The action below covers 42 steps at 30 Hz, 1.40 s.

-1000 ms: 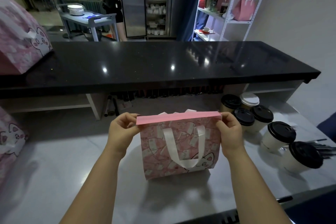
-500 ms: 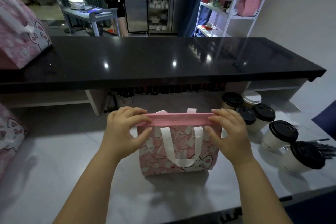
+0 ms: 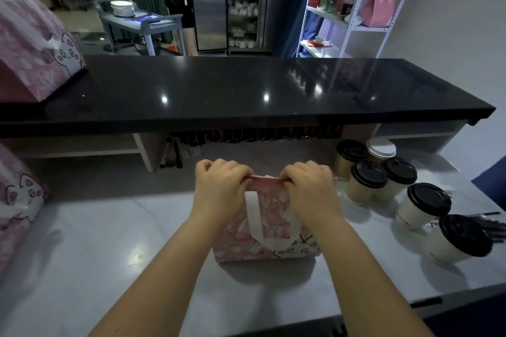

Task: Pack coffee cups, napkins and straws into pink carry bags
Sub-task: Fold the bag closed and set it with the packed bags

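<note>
Gripping the pink bag (image 3: 269,230), left hand (image 3: 219,189), right hand (image 3: 309,190), pale counter (image 3: 109,241), black bar (image 3: 246,85), shelves (image 3: 328,16)

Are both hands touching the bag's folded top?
Touching. Head view shows the left hand and right hand both pinching the folded top of the pink bag.

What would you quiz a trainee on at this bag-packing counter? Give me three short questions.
1. True or false: the left hand and the right hand both grip the top edge of the pink bag.
2. How many of the cups wear a white lid?
3. On which side of the bag do the cups stand? A) the person's left B) the person's right C) inside it

Key: 1 true; 2 one; 3 B.
</note>
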Motion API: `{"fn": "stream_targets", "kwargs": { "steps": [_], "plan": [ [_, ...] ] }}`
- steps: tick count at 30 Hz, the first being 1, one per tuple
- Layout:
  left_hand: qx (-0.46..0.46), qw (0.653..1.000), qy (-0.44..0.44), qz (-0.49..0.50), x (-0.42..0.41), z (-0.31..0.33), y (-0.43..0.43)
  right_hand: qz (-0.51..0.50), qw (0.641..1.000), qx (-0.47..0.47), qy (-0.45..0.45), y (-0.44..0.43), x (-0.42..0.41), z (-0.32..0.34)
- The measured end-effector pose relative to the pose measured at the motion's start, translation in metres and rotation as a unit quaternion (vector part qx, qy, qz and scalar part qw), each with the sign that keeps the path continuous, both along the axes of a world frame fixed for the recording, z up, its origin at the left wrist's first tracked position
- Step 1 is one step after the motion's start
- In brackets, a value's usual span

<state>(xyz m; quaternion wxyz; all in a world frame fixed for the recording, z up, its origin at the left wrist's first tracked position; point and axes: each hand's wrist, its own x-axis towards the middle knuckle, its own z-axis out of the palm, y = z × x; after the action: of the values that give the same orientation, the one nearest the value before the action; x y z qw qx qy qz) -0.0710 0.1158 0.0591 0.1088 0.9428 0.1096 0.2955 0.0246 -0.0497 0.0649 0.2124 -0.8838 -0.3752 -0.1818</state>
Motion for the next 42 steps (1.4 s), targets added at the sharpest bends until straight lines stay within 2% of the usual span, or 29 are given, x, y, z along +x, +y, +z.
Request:
{"fn": "stream_targets", "kwargs": {
  "steps": [3, 9, 13, 15, 18, 22, 23, 26, 27, 29, 31, 32, 34, 36, 38, 40, 42],
  "plan": [
    [-0.018, 1.0, -0.005, 0.024, -0.013, -0.005, 0.023, -0.016, 0.999, -0.007, 0.034, -0.023, 0.013, -0.001],
    [-0.038, 0.999, -0.015, 0.034, -0.019, -0.012, 0.03, 0.011, 1.0, 0.01, -0.012, -0.028, 0.01, 0.0],
    [-0.077, 0.997, -0.012, 0.001, -0.025, -0.014, 0.044, -0.027, 0.999, 0.012, 0.029, -0.049, 0.028, 0.001],
    [-0.108, 0.994, -0.003, -0.025, -0.025, -0.013, 0.051, -0.009, 0.999, 0.037, 0.024, -0.049, 0.026, -0.001],
    [-0.11, 0.992, -0.055, -0.018, -0.021, -0.01, 0.061, 0.019, 0.997, 0.076, 0.009, -0.044, 0.026, -0.004],
    [-0.111, 0.989, -0.099, 0.005, -0.021, -0.013, 0.071, -0.017, 0.98, 0.135, 0.147, -0.043, 0.041, -0.009],
    [-0.113, 0.989, -0.098, 0.007, -0.021, -0.015, 0.072, -0.021, 0.977, 0.145, 0.157, -0.043, 0.043, -0.01],
    [-0.116, 0.988, -0.099, 0.009, -0.022, -0.022, 0.074, -0.03, 0.974, 0.194, 0.112, -0.039, 0.044, -0.015],
    [-0.142, 0.984, -0.105, 0.008, -0.022, -0.025, 0.074, -0.03, 0.969, 0.219, 0.114, -0.038, 0.043, -0.019],
    [-0.271, 0.957, -0.105, -0.006, -0.023, -0.031, 0.07, -0.016, 0.94, 0.285, 0.188, -0.037, 0.04, -0.029],
    [-0.385, 0.918, -0.09, -0.016, -0.032, -0.041, 0.068, 0.019, 0.882, 0.352, 0.312, -0.042, 0.032, -0.043],
    [-0.434, 0.898, -0.078, -0.013, -0.039, -0.05, 0.067, 0.023, 0.858, 0.371, 0.354, -0.047, 0.028, -0.054],
    [-0.523, 0.851, -0.047, -0.018, -0.056, -0.072, 0.062, -0.006, 0.835, 0.371, 0.407, -0.06, 0.018, -0.08],
    [-0.57, 0.822, -0.013, -0.019, -0.071, -0.096, 0.052, -0.032, 0.816, 0.353, 0.456, -0.07, 0.008, -0.103],
    [-0.576, 0.818, -0.003, -0.004, -0.076, -0.113, 0.04, -0.031, 0.795, 0.356, 0.49, -0.068, -0.001, -0.117],
    [-0.592, 0.805, -0.026, 0.016, -0.07, -0.119, 0.033, -0.044, 0.779, 0.383, 0.494, -0.057, -0.005, -0.119],
    [-0.625, 0.778, -0.058, 0.03, -0.059, -0.118, 0.028, -0.062, 0.767, 0.411, 0.488, -0.045, -0.006, -0.116]
  ]
}}
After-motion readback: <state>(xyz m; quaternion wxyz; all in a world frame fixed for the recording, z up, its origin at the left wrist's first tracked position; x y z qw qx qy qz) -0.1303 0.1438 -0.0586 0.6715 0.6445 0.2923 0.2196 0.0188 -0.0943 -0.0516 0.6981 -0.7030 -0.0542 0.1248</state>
